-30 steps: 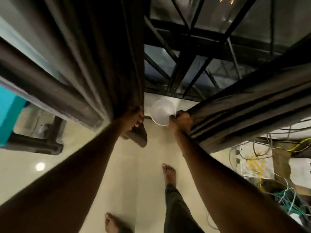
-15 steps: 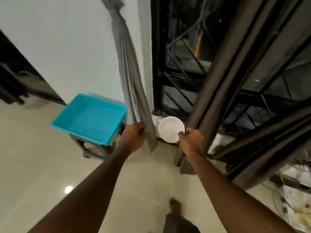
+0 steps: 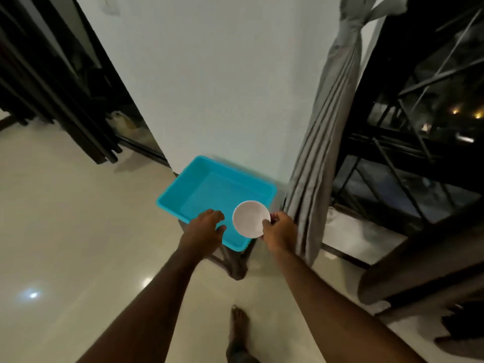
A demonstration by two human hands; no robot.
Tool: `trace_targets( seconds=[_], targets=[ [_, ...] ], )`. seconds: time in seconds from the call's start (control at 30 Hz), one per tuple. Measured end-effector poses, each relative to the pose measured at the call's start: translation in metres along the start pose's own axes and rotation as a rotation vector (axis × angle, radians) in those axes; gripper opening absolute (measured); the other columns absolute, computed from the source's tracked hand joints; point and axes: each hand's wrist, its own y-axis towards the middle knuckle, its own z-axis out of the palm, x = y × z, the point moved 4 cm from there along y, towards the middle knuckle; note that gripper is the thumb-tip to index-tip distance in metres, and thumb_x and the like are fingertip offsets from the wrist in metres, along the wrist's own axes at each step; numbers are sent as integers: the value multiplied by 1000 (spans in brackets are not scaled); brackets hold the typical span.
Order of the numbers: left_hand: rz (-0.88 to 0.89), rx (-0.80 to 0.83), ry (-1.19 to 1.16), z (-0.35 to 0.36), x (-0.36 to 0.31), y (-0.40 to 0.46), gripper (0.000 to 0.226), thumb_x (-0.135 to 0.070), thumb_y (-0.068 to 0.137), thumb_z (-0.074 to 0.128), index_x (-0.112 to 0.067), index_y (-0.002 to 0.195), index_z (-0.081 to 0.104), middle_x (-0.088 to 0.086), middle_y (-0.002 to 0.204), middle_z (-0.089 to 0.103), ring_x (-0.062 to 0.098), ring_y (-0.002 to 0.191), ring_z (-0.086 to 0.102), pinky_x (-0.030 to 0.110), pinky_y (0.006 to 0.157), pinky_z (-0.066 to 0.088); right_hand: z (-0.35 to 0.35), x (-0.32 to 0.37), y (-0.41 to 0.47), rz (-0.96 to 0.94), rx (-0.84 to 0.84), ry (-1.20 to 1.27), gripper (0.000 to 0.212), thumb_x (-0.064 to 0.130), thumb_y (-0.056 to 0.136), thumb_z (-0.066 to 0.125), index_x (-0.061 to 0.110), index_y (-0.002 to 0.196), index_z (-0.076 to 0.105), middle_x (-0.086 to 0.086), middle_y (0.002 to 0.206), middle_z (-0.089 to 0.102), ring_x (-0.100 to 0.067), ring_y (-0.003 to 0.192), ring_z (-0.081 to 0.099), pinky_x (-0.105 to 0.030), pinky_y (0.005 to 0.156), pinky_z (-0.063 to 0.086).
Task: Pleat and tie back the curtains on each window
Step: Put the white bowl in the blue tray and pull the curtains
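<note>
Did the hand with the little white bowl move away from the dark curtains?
Yes. The right hand gripped the dark curtain before; now it holds the white bowl over the blue tub, left of the tied grey curtain.

Grey curtain (image 3: 323, 121) hangs pleated, knotted near top.

Both forearms bare, stretched forward and slightly inward from the bottom of the view. Left hand (image 3: 207, 226) palm down, fingers loosely spread and a little bent, holding nothing. Right hand (image 3: 281, 231) level with it and just to its right, fingers curled, thumb and fingertips pinching the rim of a small white bowl (image 3: 250, 218). One bare foot (image 3: 239, 322) planted below, between the arms.
</note>
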Motion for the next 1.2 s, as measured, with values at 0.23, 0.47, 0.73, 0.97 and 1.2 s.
trace_targets(
  seconds=[0.23, 0.47, 0.73, 0.97, 1.2],
  targets=[
    [87, 147, 88, 51, 92, 86, 46, -37, 96, 61, -17, 136, 52, 0, 144, 53, 22, 134, 47, 43, 108, 41, 118, -23, 53, 217, -42, -37, 15, 19, 91, 72, 10, 102, 67, -9, 105, 69, -32, 97, 67, -36, 80, 57],
    [165, 287, 99, 120, 137, 146, 59, -47, 102, 47, -19, 152, 35, -1, 160, 35, 17, 148, 30, 39, 118, 24, 192, -46, 109, 305, -99, -137, 13, 23, 96, 65, 12, 103, 64, -10, 110, 70, -32, 102, 65, -34, 82, 49],
    [229, 343, 81, 169, 168, 195, 62, -44, 102, 49, -15, 154, 32, 3, 162, 31, 20, 151, 25, 44, 119, 23, 236, -68, 140, 406, -155, -226, 14, 27, 98, 62, 15, 105, 62, -13, 113, 66, -36, 106, 61, -34, 80, 43],
    [297, 336, 107, 174, 190, 213, 61, -38, 96, 62, -11, 148, 43, 8, 157, 41, 27, 145, 36, 51, 113, 31, 255, -79, 145, 474, -201, -187, 17, 27, 98, 64, 13, 107, 63, -12, 114, 69, -35, 106, 63, -37, 83, 49],
    [314, 350, 141, 180, 208, 227, 62, -40, 100, 54, -13, 152, 35, 6, 161, 32, 24, 149, 28, 50, 117, 25, 273, -92, 154, 526, -242, -199, 18, 28, 97, 66, 16, 110, 63, -12, 114, 70, -34, 104, 66, -40, 85, 53]
  ],
)
